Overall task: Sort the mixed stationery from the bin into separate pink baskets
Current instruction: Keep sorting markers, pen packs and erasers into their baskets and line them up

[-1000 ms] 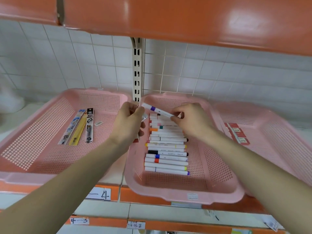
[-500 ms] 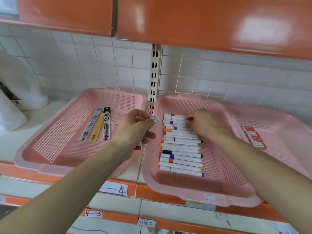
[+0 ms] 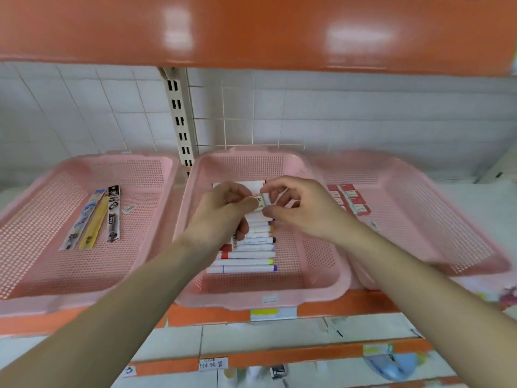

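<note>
Hands meet over the far half of the middle basket [image 3: 260, 299], forearms reaching in from the near corners of the view. The left hand [image 3: 221, 211] is turned back-up, wrist slightly bent, thumb and forefinger pinching one end of a small white block [image 3: 263, 202]. The right hand [image 3: 302, 211] pinches the other end between thumb below and forefinger above, its remaining fingers loosely curled. The block hangs in the air above the row of markers [image 3: 246, 261], which lie side by side across the basket floor. Something small and white with a red end shows under the left palm; what it is I cannot tell.

The middle basket's raised walls stand just beside those of the left basket [image 3: 42, 275], which holds long packets [image 3: 92, 219], and the right basket [image 3: 447, 233], with red-and-white packets [image 3: 352, 200] at its far left corner. Bare mesh lies near and right of the markers. The orange upper shelf [image 3: 251, 29] overhangs all three.
</note>
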{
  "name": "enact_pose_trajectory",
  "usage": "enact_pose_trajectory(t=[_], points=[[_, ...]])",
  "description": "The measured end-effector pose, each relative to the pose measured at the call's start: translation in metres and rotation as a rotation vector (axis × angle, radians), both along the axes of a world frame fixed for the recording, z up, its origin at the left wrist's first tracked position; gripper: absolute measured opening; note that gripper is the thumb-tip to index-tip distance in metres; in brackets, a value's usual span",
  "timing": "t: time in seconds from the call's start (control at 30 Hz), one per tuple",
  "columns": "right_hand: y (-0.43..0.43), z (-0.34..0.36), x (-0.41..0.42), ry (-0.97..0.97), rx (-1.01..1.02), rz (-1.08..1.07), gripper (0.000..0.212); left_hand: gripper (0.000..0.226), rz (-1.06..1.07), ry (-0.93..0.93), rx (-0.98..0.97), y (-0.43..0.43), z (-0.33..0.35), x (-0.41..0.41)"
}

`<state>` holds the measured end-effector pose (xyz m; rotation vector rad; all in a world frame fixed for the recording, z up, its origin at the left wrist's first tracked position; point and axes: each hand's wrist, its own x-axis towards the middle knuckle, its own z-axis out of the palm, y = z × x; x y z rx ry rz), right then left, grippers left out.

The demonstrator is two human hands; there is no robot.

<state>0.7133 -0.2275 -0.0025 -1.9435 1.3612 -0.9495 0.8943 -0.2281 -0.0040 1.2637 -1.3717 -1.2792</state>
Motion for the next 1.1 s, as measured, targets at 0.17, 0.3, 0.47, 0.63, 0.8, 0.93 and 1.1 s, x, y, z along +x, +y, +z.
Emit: enact_pose_trajectory(t=[0.17,0.3,0.47,0.63,0.8,0.93,1.1], points=[[0.021,-0.005,-0.04,-0.14,-0.045,-0.051,0.025,0.007,-0.004,0.047,0.1,0.016,0.01,-0.046],[0.041,-0.002,-0.08,-0.364,0.02,-0.092,0.014,0.007,-0.007,0.175,0.185,0.022,0.014,-0.085],[0.058,0.0,-0.132,-0.465,0.091,-0.179,0.022,0.024,-0.032,0.539,0.298,0.035,0.02,-0.133],[0.073,0.002,-0.162,-0.524,0.162,-0.185,0.022,0.046,-0.023,0.534,0.227,0.049,0.015,-0.172],[0.075,-0.003,-0.177,-0.531,0.183,-0.174,0.017,0.04,-0.061,0.441,0.192,0.052,0.006,-0.187],[0.073,-0.006,-0.177,-0.55,0.167,-0.181,0.013,0.032,-0.164,0.393,0.183,0.044,0.002,-0.186],[0.069,-0.007,-0.178,-0.551,0.134,-0.249,0.019,0.012,-0.308,0.289,0.217,0.022,-0.002,-0.183]])
